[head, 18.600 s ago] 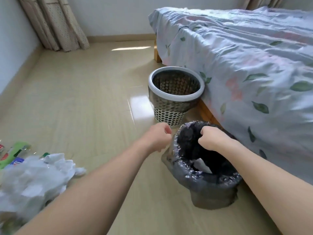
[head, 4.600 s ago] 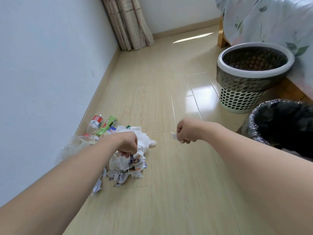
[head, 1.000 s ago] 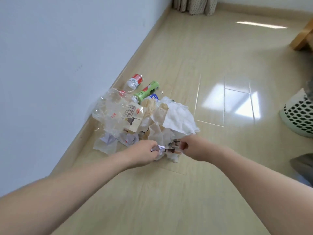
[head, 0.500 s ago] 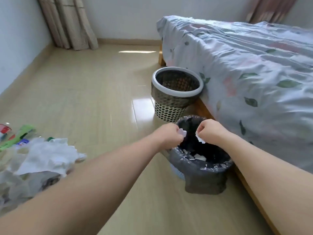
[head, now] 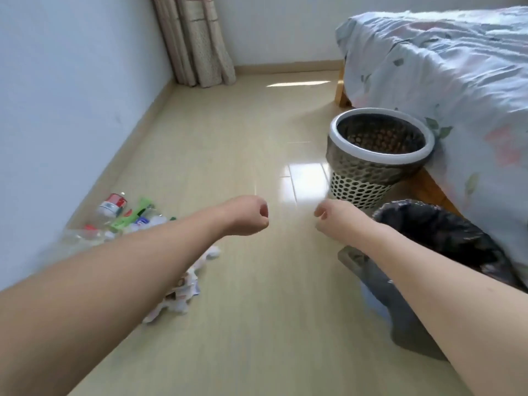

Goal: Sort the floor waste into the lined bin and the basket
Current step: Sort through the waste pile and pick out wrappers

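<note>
Floor waste [head: 183, 284] partly hidden by left arm, fingers [head: 264, 214] of both hands curled, empty

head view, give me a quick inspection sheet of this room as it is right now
surface: pale wood-look floor, glossy, window glare near the basket
job's things: lined bin with black liner beside the bed; perforated basket behind it, contents not discernible; waste pile of paper and bottles by the left wall
clutter: nothing seen beyond the pile
hands: left hand and right hand both curled, nothing visible in either, above bare floor
cables: nothing seen
surroundings: bed with floral cover on the right, curtain in the far corner, white wall on the left
</note>
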`<action>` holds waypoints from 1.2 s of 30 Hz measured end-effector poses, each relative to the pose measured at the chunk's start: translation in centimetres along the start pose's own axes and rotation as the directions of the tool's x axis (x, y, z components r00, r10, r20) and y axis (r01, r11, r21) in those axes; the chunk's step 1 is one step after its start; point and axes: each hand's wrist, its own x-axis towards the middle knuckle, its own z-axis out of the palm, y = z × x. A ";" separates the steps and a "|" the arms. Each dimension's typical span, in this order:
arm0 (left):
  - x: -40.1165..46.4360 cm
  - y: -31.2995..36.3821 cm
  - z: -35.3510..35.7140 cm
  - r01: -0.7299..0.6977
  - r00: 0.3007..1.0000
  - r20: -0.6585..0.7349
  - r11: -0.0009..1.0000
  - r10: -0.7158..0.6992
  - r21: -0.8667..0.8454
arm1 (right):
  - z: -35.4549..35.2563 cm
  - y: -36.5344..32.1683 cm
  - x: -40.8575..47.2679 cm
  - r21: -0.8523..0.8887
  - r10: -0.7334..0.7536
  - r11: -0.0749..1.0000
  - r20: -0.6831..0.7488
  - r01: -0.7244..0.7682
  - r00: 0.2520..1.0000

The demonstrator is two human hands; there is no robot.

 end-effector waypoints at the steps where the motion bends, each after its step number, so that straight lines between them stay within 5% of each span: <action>1: -1.2 -3.1 0.0 0.038 0.999 0.024 0.999 -0.038 0.021 | 1.9 -2.8 0.4 -0.015 -0.052 0.998 0.058 0.053 0.997; 8: -14.5 -27.9 7.0 0.377 0.894 0.236 0.924 -0.380 0.058 | 21.0 -23.8 -0.8 -0.051 -0.392 0.889 0.426 0.455 0.815; 13: -20.8 -37.0 15.1 0.587 0.800 0.205 0.807 -0.564 -0.066 | 31.0 -29.0 -3.6 -0.113 -0.362 0.862 0.543 0.494 0.757; 21: -22.2 -43.5 20.0 0.716 0.649 -0.171 0.671 -0.741 -0.193 | 37.6 -32.3 -2.0 -0.198 -0.342 0.850 0.495 0.487 0.799; 30: -21.3 -44.5 22.1 0.627 0.733 -0.155 0.745 -0.663 -0.228 | 41.6 -37.1 0.2 -0.188 -0.336 0.883 0.384 0.429 0.860; 36: -24.4 -44.3 23.5 0.620 0.708 -0.143 0.706 -0.692 -0.343 | 43.0 -38.9 2.1 -0.261 -0.311 0.872 0.360 0.415 0.880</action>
